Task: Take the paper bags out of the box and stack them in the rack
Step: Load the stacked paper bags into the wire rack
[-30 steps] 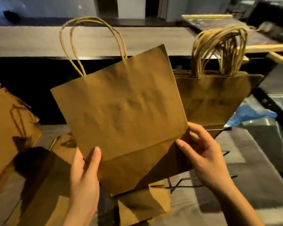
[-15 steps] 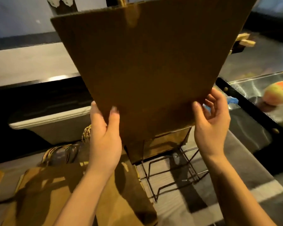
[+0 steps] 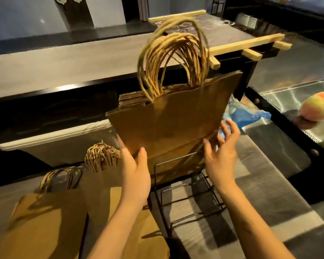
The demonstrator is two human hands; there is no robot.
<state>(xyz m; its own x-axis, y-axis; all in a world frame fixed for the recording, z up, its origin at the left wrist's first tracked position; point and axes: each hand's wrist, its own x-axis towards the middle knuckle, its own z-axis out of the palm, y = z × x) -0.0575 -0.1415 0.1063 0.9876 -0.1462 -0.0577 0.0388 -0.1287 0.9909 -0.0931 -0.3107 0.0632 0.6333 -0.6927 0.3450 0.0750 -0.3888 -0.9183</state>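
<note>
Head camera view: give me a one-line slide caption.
Left hand holds a paper bag against the stack in the wire rack, right hand open beside it.

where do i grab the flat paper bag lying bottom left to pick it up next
Probably at its far end, by the twisted handles. The flat paper bag lies flat with its mouth pointing away, so the broad face offers little to pinch. Come from above with the left hand, now holding the racked bag, since that side is nearer.
</note>
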